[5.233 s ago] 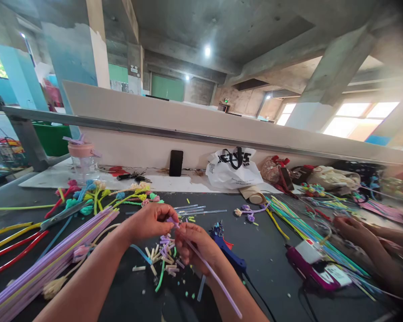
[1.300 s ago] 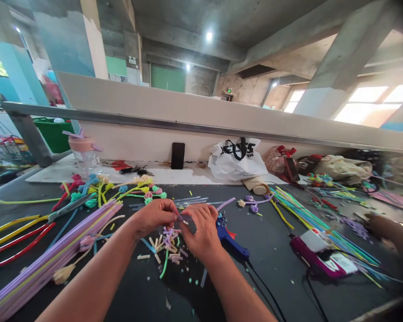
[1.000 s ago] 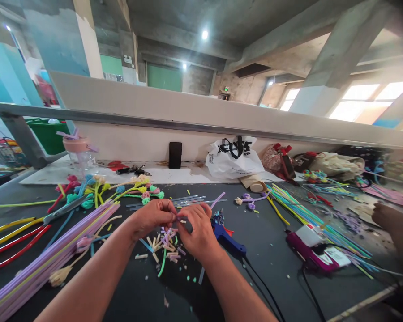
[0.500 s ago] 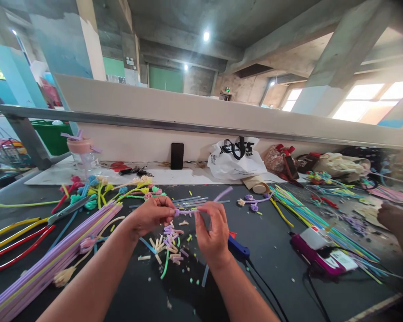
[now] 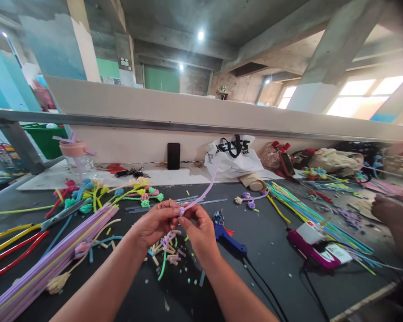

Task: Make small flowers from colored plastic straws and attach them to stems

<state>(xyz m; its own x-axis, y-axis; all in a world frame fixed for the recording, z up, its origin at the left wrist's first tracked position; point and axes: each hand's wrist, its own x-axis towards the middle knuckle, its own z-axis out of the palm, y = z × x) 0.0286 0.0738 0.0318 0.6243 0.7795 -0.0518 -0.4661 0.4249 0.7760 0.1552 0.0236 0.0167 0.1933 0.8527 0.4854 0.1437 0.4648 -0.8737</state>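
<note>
My left hand (image 5: 154,222) and my right hand (image 5: 198,226) meet over the dark table (image 5: 275,250), both pinching the knotted end of a lilac pipe cleaner (image 5: 201,193). Its free end slants up and to the right, away from me. Under my hands lies a heap of short cut pipe cleaner bits (image 5: 168,256). A blue glue gun (image 5: 229,237) lies just right of my right hand, its black cord trailing toward me.
A bundle of long lilac stems (image 5: 47,264) lies at the left, with red and yellow ones beside it. Finished knotted flowers (image 5: 121,194) sit behind. A purple box (image 5: 317,250) and coloured stems are at the right, where another person's hand (image 5: 387,212) works. A phone (image 5: 173,156) and white bag (image 5: 233,156) stand at the back.
My right hand came back to my left after pulling apart. The lilac pipe cleaner's free end, earlier trailing toward me, now points up and right.
</note>
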